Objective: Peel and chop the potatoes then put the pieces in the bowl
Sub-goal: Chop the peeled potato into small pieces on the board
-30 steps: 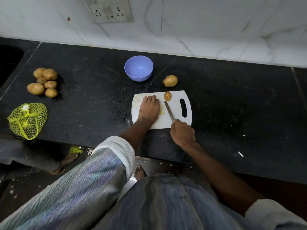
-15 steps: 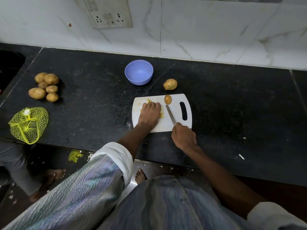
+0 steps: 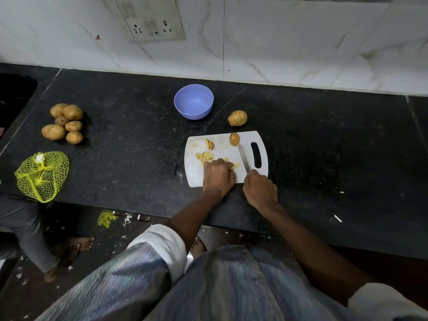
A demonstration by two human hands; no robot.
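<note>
A white cutting board lies on the black counter. My left hand rests on its near part, fingers curled over yellow potato strips. My right hand grips a knife whose blade lies on the board just right of the strips, pointing at an unpeeled potato half. Chopped pieces and a sliced chunk lie on the board's left part. The purple bowl stands behind the board and looks empty. A whole potato sits to the bowl's right.
Several whole potatoes are heaped at the counter's far left, with a yellow net bag at the near edge. Another person's bare feet stand on the littered floor at the left. A marble wall with a socket panel backs the counter.
My left hand has drawn back toward the board's near edge and curled its fingers, uncovering chopped pieces. The knife hand has stayed at the board's right side.
</note>
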